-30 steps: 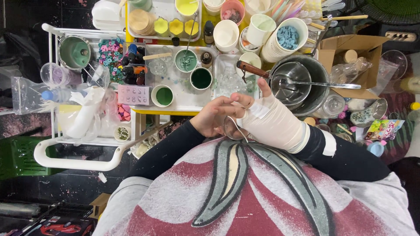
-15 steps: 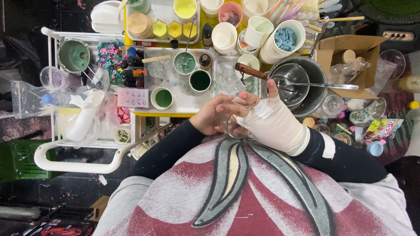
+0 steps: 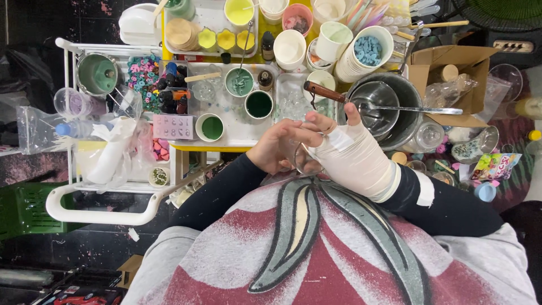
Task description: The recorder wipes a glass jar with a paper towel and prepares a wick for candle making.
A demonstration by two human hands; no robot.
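My left hand and my right hand meet close to my chest around a small clear glass cup. The right hand is wrapped in white bandage up to the wrist. Its fingers reach over the cup's rim toward the left hand's fingers. The left hand cups the glass from the left side. What is inside the cup is hidden by the fingers. Just beyond the hands lies a white tray with a dark green cup and a light green cup.
A steel bowl with a long spoon sits to the right, beside a cardboard box. Farther off stand paper cups, a tub of blue pieces, yellow moulds and small bottles. A white cart with bags stands at the left.
Both hands stayed together at the glass cup; the right hand's fingers shifted slightly over its rim. Nothing else moved.
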